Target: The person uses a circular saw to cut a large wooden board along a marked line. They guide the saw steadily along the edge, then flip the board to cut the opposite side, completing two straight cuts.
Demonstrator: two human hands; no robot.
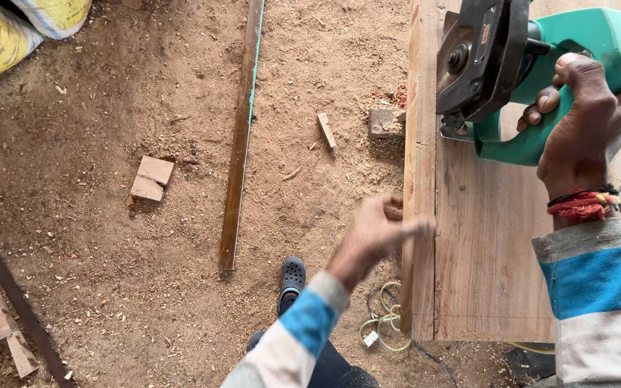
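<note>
Nearest the camera, a striped sleeve leads up to the left hand (382, 230), which sits at the left edge of the wooden board (497, 244). The fingers are curled with one pointing right across the narrow strip (420, 179); it's blurred, so whether it's actually pinching the strip can't be told. Below it a dark sandal (292, 282) stands on the sawdust floor (109, 237), with a coiled cord (386, 323) just beside the board's near corner.

Farther up, the right hand (576, 122), with red and black thread bands at the wrist, is wrapped tight around the handle of the green circular saw (533, 72), which rests on the far part of the board. A cut line runs the length of the board from the near end up to the saw, so the strip looks mostly split off, with only the far bit left, as a guess.

Out on the floor: a long dark batten (240, 144), small offcut blocks (152, 178) and, at the far left corner, yellow and white sacks (8, 29) with printed panels.
</note>
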